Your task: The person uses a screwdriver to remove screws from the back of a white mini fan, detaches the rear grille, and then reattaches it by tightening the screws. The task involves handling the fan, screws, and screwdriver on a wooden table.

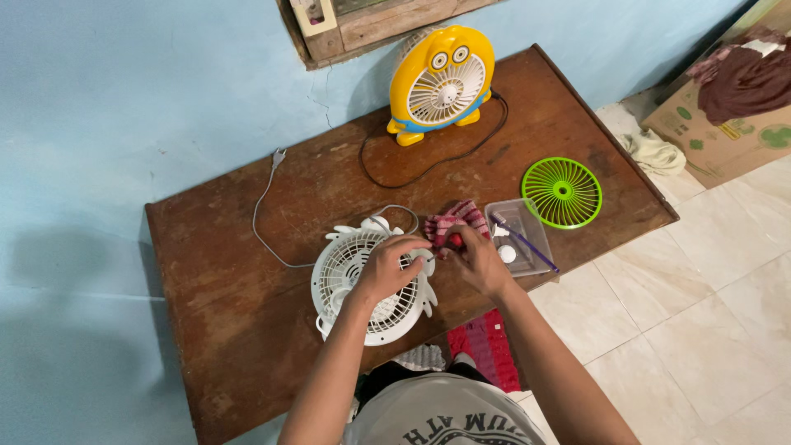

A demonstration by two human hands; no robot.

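A white fan [371,280] lies flat on its back near the front edge of the brown wooden table [222,247], grille facing up, its grey cord [268,206] trailing off toward the wall. The left hand [387,265] rests on the grille's right half, fingers curled down over the ribs toward the right rim; whether they pinch anything is hidden under the knuckles. The right hand [478,259] sits just beside it, to the right of the fan, fingers drawn together around what looks like a small red-handled tool [454,241], though only a sliver of red shows, so the hold cannot be told for sure. The two hands nearly meet at the fan's right rim, and that rim is the point both face: the fan lies left of the right hand and directly under the left, so the left hand is the nearer. Just behind the right hand lies a pink striped cloth [455,221], and right of it a clear plastic tray [521,235] with a purple brush [527,243] across it. A green fan grille [562,192] lies further right; a yellow fan [441,82] stands upright at the back
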